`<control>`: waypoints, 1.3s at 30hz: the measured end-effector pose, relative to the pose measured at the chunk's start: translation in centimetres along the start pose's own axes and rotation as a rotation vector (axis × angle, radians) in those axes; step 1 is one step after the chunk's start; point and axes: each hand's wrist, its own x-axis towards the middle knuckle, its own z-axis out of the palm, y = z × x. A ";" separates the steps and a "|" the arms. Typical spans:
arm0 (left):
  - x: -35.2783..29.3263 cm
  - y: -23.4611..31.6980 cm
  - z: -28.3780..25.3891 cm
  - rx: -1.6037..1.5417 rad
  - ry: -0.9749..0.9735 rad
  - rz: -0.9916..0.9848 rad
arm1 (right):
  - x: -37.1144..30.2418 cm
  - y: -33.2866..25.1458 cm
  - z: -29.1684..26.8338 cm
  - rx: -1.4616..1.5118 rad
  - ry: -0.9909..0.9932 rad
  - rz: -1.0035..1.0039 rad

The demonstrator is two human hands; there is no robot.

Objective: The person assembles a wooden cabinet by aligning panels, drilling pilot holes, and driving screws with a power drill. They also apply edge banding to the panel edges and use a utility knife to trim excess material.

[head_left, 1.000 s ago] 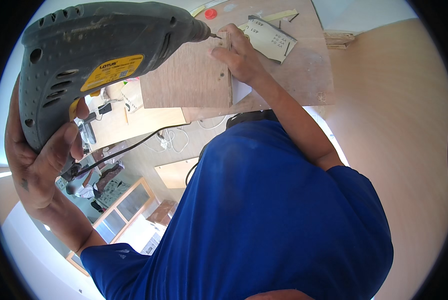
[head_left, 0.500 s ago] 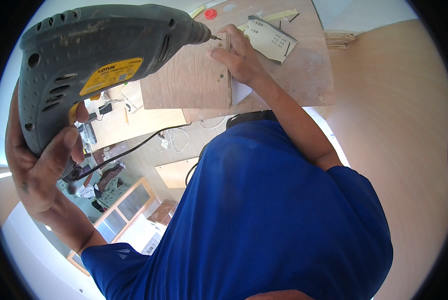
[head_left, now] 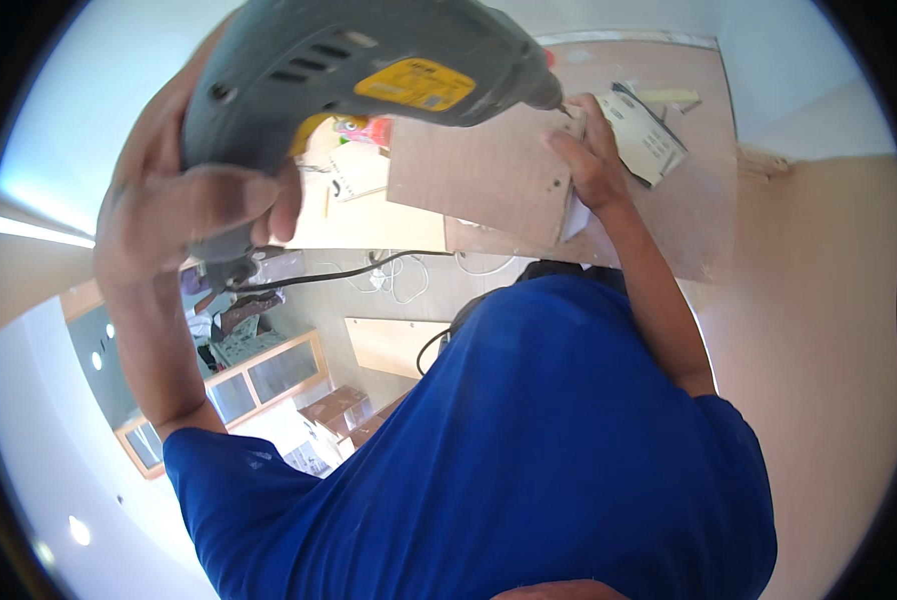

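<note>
My left hand is wrapped round the grip of a grey corded electric drill with a yellow label, its fingers by the yellow trigger. The drill points right, and its thin bit reaches the top right corner of a plywood board. Whether the bit touches the wood I cannot tell. My right hand grips the right edge of that board, thumb on its face and fingers round the far side, close to the bit. Small dark marks, apparently screw heads, show on the face below my thumb.
The board rests on a wooden worktable. Beyond my right hand lies a printed cream sheet. A black cable runs from the drill past white cords. A pale panel lies on the floor; a wooden wall stands right.
The view has shifted, so the board and my right hand appear farther right and lower. The drill appears farther right and higher, its bit still at the board's corner. Both hands keep their grips.
</note>
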 end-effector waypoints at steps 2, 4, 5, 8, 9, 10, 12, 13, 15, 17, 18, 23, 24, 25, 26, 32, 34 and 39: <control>0.4 -0.8 -1.0 -0.076 -0.057 0.037 | 0.1 0.1 0.1 -0.025 -0.006 0.014; 1.2 -1.4 -0.7 -0.181 -0.071 0.089 | 0.5 0.2 0.0 -0.071 0.002 0.024; 1.3 -2.1 -2.1 -0.223 -0.169 0.007 | 0.4 0.2 0.0 -0.052 0.002 0.021; 1.4 -2.8 -1.8 -0.335 -0.363 0.120 | 0.4 0.1 0.2 0.003 -0.005 0.016; 1.4 -2.9 -1.7 -0.348 -0.364 0.122 | 0.4 -0.1 0.2 0.021 -0.014 0.016; 1.3 -3.0 -1.6 -0.358 -0.363 0.126 | 0.4 -0.2 0.3 0.040 -0.023 0.016; 1.2 -2.7 -1.4 -0.329 -0.344 0.129 | 0.3 -0.4 0.4 0.050 -0.021 0.000; 1.1 -2.6 -1.2 -0.324 -0.326 0.113 | 0.3 -0.5 0.4 0.056 -0.021 -0.008; 1.0 -2.1 -0.9 -0.315 -0.300 0.075 | 0.2 -0.2 0.2 0.081 -0.056 0.023; 0.9 -1.8 -1.5 -0.241 -0.231 -0.006 | 0.5 0.6 0.0 0.030 -0.045 0.033; 1.3 -2.0 -1.5 -0.214 -0.216 -0.039 | 0.5 1.4 -0.1 -0.048 -0.010 0.040; 1.1 -1.4 -0.8 0.030 0.010 -0.008 | 0.3 0.9 -0.2 -0.169 0.066 -0.024; 0.2 -0.8 -0.1 0.054 0.074 -0.021 | 0.1 0.6 0.0 -0.143 0.029 -0.025; -0.5 -0.3 0.9 0.072 0.132 -0.036 | -0.1 0.4 0.0 -0.116 -0.008 -0.026; -0.6 -0.2 0.9 0.102 0.126 -0.038 | 0.0 0.3 0.2 -0.091 -0.034 -0.038; -0.1 0.5 0.4 0.231 0.105 -0.033 | 0.1 0.2 0.2 -0.026 0.009 -0.041; 0.0 0.7 0.8 0.263 0.138 -0.015 | 0.0 0.0 0.1 -0.018 0.008 -0.039; 0.0 0.7 0.4 0.311 0.123 0.019 | 0.1 0.1 -0.1 -0.164 0.031 -0.120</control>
